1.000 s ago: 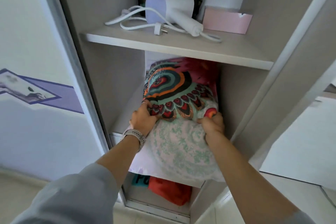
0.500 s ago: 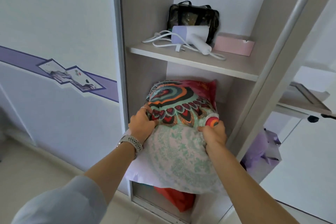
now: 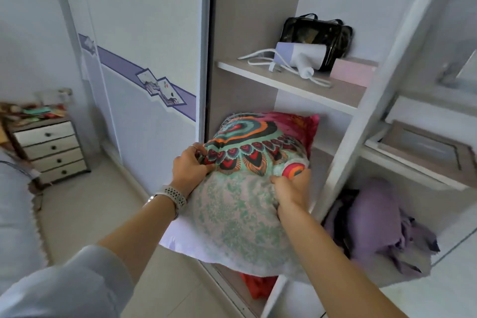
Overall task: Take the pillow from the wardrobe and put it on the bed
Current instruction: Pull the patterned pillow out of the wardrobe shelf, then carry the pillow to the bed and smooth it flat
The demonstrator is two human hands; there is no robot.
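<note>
A plump pillow (image 3: 240,212) with a pale green-and-white floral side and a bright peacock-pattern end sticks halfway out of the open wardrobe (image 3: 343,162), under its middle shelf. My left hand (image 3: 189,169), with a ring and a watch strap on the wrist, grips the pillow's left edge. On the right edge, my right hand (image 3: 291,190) pinches the fabric. The bed (image 3: 15,214) shows as a pale blue cover with a scalloped trim at the far left.
The shelf above holds a hair dryer (image 3: 299,55) with its cord, a black bag (image 3: 317,33) and a pink box (image 3: 353,72). Red cloth (image 3: 258,285) lies below the pillow, purple clothes (image 3: 374,222) in the right compartment. A nightstand with drawers (image 3: 51,152) stands at left.
The pillow has slid further out of the wardrobe with both hands on it. The view has pulled back and swung left, bringing the nightstand and bed edge into sight.
</note>
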